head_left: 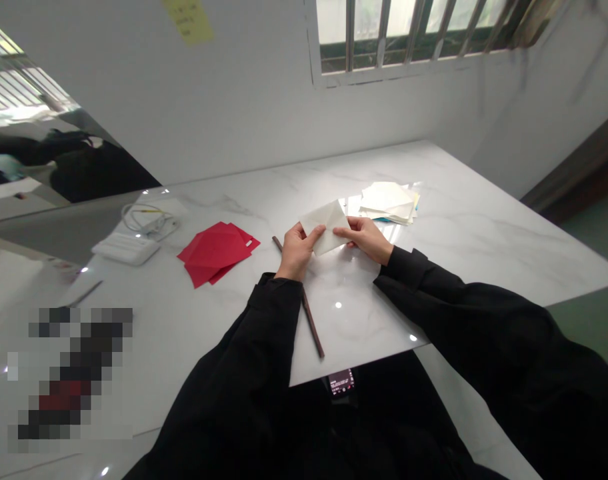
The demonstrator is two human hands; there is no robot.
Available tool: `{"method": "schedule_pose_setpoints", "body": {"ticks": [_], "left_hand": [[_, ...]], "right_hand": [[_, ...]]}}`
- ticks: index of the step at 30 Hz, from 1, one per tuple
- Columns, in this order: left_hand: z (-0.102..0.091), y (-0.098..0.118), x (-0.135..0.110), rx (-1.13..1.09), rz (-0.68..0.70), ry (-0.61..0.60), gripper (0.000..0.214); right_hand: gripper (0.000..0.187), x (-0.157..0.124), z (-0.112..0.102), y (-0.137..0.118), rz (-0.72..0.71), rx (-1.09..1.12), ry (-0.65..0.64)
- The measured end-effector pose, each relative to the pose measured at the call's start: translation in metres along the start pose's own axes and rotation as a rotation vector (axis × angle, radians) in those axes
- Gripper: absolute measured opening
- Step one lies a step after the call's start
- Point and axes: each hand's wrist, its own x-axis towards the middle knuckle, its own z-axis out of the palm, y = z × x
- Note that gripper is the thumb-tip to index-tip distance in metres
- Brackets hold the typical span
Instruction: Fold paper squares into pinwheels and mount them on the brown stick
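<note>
A cream paper envelope [325, 217] is held up over the table between both hands, its folded flaps facing me. My left hand [298, 248] pinches its left side, thumb on top. On the right edge, my right hand [368, 237] grips it between thumb and fingers. Beneath my left forearm lies a thin dark brown stick [313, 323], partly covered by the sleeve. Several red envelopes [217, 252] are piled to the left. Behind my right hand sits a stack of cream envelopes [388, 200], with bits of blue and yellow showing at its edge.
The white marbled table [484, 233] meets a wall with a barred window [399, 33]. A white box [127, 247] and a coiled cable [147, 217] lie at the left, near a mirror [74, 133]. A small lit screen [341, 382] shows below the table edge.
</note>
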Motion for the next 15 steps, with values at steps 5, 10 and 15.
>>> {"method": "schedule_pose_setpoints", "body": {"ticks": [5, 10, 15], "left_hand": [[0.0008, 0.0009, -0.0007, 0.068, 0.003, -0.015, 0.061], [0.0024, 0.0042, -0.0022, 0.11, 0.038, -0.028, 0.061], [0.0019, 0.0035, -0.0018, 0.13, 0.041, -0.018, 0.06]], "right_hand": [[0.046, 0.0003, 0.0, -0.0004, 0.007, 0.005, 0.011], [0.045, 0.0009, 0.0002, 0.0, -0.01, 0.016, 0.018], [0.047, 0.0012, 0.0, 0.0003, -0.006, 0.01, 0.016]]}}
